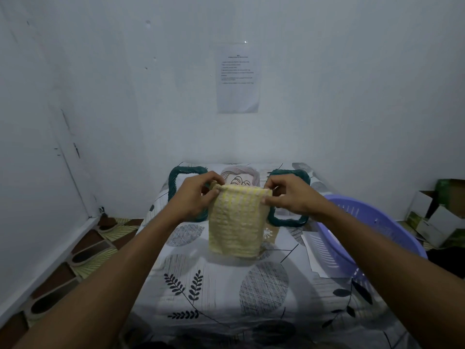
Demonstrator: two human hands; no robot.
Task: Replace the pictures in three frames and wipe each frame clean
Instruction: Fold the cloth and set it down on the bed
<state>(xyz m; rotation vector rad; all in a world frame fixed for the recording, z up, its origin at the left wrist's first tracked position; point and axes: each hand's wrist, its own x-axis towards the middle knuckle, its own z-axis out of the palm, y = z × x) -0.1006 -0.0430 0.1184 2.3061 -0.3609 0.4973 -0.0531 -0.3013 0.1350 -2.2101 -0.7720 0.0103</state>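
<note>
The left hand and right hand hold a yellow cloth up over the middle of the tabletop. Each grip is clamped on a top corner of the cloth, which hangs down between them. Behind it, on the far part of the tabletop, lie the green left frame, the green right frame and a drawn picture between them. A purple basket rests on papers at the right edge
</note>
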